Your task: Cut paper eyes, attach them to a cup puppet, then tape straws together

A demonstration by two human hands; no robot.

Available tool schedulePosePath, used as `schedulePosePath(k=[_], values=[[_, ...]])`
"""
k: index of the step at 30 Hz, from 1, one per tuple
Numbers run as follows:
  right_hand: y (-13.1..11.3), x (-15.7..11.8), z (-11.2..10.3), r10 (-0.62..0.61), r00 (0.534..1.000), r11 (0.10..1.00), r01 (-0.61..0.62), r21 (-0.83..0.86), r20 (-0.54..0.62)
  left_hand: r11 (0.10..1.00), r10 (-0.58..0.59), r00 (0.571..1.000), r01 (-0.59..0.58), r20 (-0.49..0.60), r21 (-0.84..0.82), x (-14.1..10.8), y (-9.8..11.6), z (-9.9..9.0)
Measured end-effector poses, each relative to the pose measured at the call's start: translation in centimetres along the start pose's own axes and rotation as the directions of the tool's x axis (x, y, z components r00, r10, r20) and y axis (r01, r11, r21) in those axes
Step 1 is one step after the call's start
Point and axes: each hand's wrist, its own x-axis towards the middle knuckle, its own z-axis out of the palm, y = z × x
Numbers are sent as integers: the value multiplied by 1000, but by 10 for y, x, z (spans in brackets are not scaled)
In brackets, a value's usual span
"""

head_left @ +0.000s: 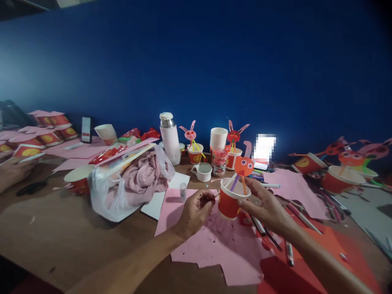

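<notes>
A red paper cup (227,205) with a white rim is held tilted over pink paper (196,245). An orange paper face (244,166) with round eyes rises from it on purple and orange strips. My right hand (266,202) grips the cup's right side, thumb in front and fingers behind. Beside the cup's left wall, my left hand (197,210) is pinched closed with dark smudges on its fingertips. A tiny pale piece shows at those fingertips, too small to name. A small clear glue bottle (183,192) stands upright on the pink paper.
Behind stand a white thermos (170,139), a white mug (203,172) and paper-face cups (195,153). A plastic bag (107,200) with pink cloth lies left. Markers (289,253) and red paper (294,275) lie right. Far left, another person's hand (12,171) holds a white stick-like object.
</notes>
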Motion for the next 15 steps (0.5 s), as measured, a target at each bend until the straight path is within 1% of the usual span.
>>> schedulePosePath(k=[9, 15], values=[[-2, 0, -1, -1, 1000, 1000, 1, -12, 9, 999, -23, 1000, 23, -7, -39, -1, 4, 2], [-3, 0, -2, -27, 1000, 999, 27, -32, 9, 996, -47, 999, 47, 4, -69, 0, 7, 3]])
